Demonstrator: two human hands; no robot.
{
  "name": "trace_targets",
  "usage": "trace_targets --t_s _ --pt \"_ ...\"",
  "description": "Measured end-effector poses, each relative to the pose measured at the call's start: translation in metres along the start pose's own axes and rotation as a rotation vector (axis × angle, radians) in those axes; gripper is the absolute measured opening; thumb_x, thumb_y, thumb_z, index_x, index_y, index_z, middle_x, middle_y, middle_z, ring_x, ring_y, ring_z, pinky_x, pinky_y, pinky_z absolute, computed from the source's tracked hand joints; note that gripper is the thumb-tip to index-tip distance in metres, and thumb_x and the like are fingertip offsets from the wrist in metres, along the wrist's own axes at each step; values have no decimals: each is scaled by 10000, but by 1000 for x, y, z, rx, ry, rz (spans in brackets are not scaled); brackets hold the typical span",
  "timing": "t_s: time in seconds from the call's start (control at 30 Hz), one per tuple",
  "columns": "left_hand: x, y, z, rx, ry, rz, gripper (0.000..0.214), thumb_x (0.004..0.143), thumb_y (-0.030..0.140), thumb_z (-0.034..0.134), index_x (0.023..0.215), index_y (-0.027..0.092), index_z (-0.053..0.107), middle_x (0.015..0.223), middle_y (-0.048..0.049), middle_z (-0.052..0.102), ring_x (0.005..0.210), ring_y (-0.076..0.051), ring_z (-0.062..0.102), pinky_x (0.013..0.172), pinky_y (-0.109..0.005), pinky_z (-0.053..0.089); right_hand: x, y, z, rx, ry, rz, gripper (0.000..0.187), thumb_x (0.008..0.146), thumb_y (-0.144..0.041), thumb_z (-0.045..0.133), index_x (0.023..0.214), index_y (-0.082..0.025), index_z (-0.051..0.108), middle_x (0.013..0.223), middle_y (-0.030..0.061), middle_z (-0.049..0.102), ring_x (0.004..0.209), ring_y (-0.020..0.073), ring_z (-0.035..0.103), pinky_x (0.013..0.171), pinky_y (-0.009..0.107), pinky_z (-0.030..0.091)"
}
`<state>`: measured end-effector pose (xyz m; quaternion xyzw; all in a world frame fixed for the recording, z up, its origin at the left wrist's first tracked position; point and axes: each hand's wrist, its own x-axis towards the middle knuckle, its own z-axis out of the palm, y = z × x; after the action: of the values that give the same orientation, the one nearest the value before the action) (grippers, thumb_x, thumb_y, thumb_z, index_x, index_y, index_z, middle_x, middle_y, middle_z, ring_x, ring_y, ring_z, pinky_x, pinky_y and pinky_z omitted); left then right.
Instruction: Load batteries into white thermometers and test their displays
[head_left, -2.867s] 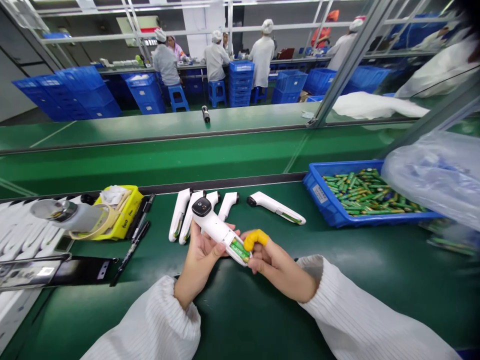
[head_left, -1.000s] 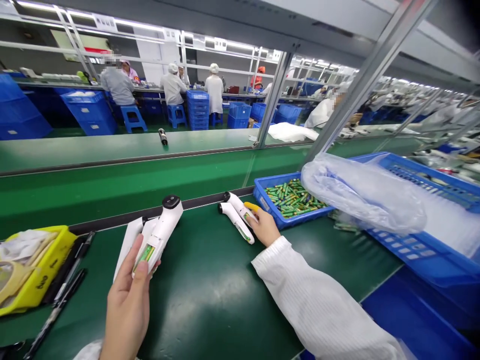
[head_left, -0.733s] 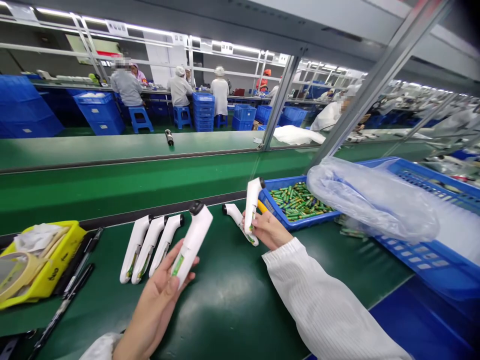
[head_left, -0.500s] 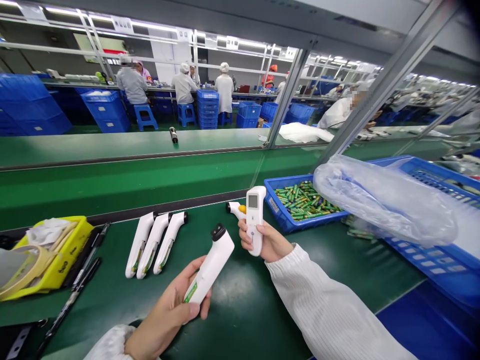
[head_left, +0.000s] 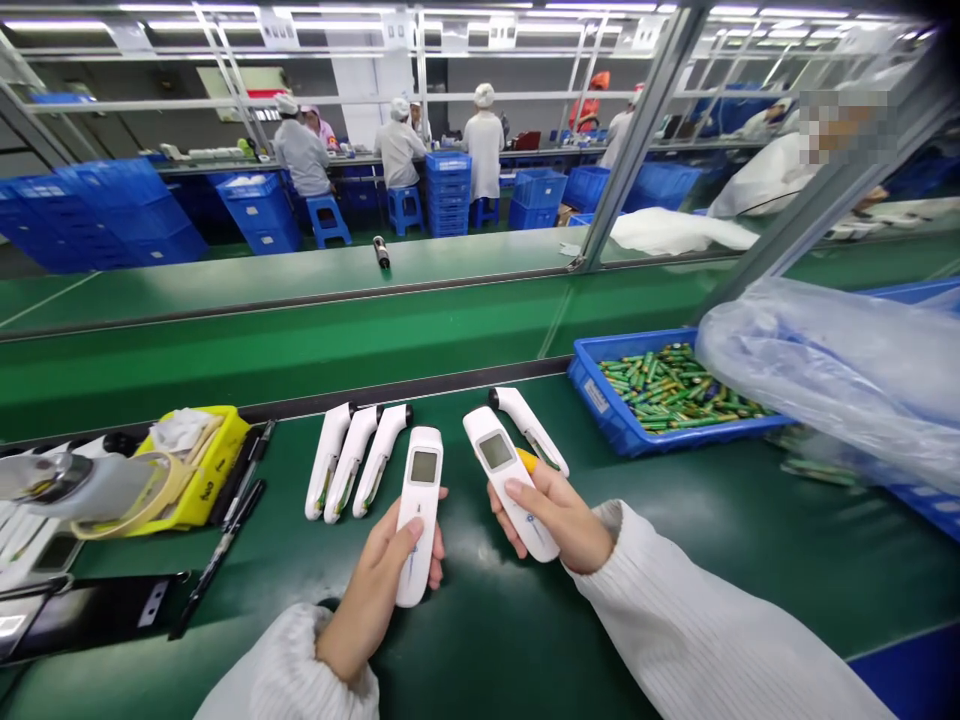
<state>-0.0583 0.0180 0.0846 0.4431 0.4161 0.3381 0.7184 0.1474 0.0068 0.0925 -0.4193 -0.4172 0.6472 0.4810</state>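
My left hand [head_left: 382,570] is closed around a white infrared thermometer [head_left: 424,480], its small grey screen facing up and the thumb on its front. Another white infrared thermometer [head_left: 480,430] sits in my right hand [head_left: 559,510], tilted to the left, screen also toward me; a yellow cover shows on one finger. Behind the right hand a further thermometer [head_left: 525,415] lies on the green bench. Three more lie side by side left of my left hand, the nearest thermometer [head_left: 384,450] with green batteries showing in its handle.
A blue tray [head_left: 611,415] of green batteries stands at the back right, beside clear plastic bagging [head_left: 817,340]. At left are a yellow bin [head_left: 217,465], pens [head_left: 225,550] and a black case [head_left: 112,615]. Beyond the bench, several people sit or stand near blue crates [head_left: 448,195].
The left thermometer has turned from its battery side to its screen side. My right hand has come lower, its thermometer now tilted left. The camera view has shifted left.
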Motion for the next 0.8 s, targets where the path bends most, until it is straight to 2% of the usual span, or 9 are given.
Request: trace_targets --t_s 0.1,0.23,0.4,0.5,0.63,0.8 --pt "0 0 -2 104 -5 20 420 882 496 487 1142 175 565 652 10 563 523 -104 521 501 -216 384 0 2 5 19 -8 27 353 798 -494 629 840 -173 488 663 -27 550 424 63 483 344 169 413" --pt "0 0 -4 170 -14 30 415 871 518 489 1037 155 600 589 13 559 468 -97 500 458 -206 347 -1 7 6 21 -8 35 356 807 -496 619 789 -165 490 616 -37 526 416 56 476 339 153 407" --pt "2 3 -2 148 -48 80 330 874 475 522 925 163 617 745 -27 615 643 -112 554 585 -210 414 0 9 7 72 19 17 367 788 -499 635 769 -162 490 613 -31 550 397 59 479 330 163 402" --pt "2 5 0 100 -85 52 302 893 447 505 997 177 591 714 -17 608 620 -105 540 583 -207 415 2 6 7 163 83 27 362 761 -488 658 792 -172 483 599 -30 563 366 69 466 298 171 366" --pt "1 7 0 20 -2 2 302 915 446 460 1028 183 558 634 13 560 537 -79 489 526 -185 387 6 1 4 297 99 120 376 743 -492 647 883 -177 498 531 -40 542 326 80 429 265 177 293" --pt "4 8 1 -95 98 53 260 902 416 496 1080 227 504 905 -7 585 510 -45 470 469 -180 378 10 6 -2 332 72 194 370 732 -512 636 797 -179 489 479 -45 526 291 73 393 268 184 278"
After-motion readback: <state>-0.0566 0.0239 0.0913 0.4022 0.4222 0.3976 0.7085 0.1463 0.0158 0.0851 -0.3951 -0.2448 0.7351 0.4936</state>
